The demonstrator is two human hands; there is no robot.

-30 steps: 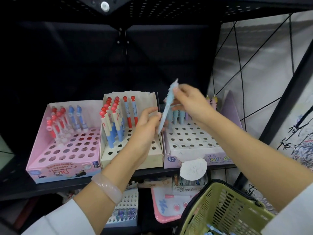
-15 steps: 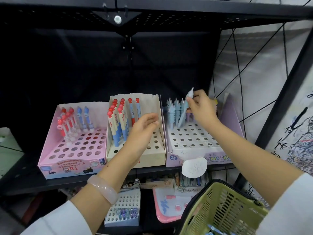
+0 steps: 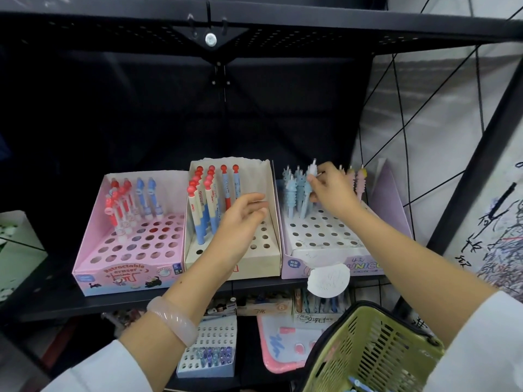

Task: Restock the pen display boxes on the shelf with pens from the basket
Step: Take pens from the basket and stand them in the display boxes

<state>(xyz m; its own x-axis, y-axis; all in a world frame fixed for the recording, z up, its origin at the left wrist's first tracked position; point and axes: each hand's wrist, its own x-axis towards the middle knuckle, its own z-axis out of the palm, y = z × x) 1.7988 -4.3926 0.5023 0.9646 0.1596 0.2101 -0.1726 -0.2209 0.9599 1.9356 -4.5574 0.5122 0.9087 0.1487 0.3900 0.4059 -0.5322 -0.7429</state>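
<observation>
Three pen display boxes stand side by side on the black shelf. The pink box (image 3: 133, 274) at left holds red and blue pens at its back. The cream box (image 3: 256, 265) in the middle holds red-capped pens. The lilac box (image 3: 339, 251) at right has light blue pens and two pink ones in its back row. My right hand (image 3: 332, 190) pinches a light blue pen (image 3: 308, 190) standing upright in the lilac box's back row. My left hand (image 3: 240, 222) hovers over the cream box with fingers relaxed, holding nothing. The green basket (image 3: 376, 349) is at lower right.
A black perforated shelf (image 3: 254, 32) hangs overhead. A lower shelf holds a small white box of purple pens (image 3: 209, 360) and a pink-rimmed tray (image 3: 283, 346). A round white tag (image 3: 328, 280) hangs from the lilac box's front. A wire grid (image 3: 410, 131) closes the right side.
My right hand carried the light blue pen from mid-air down and back, standing it upright among the blue pens in the lilac box. My left hand let go of its tip and stayed over the cream box.
</observation>
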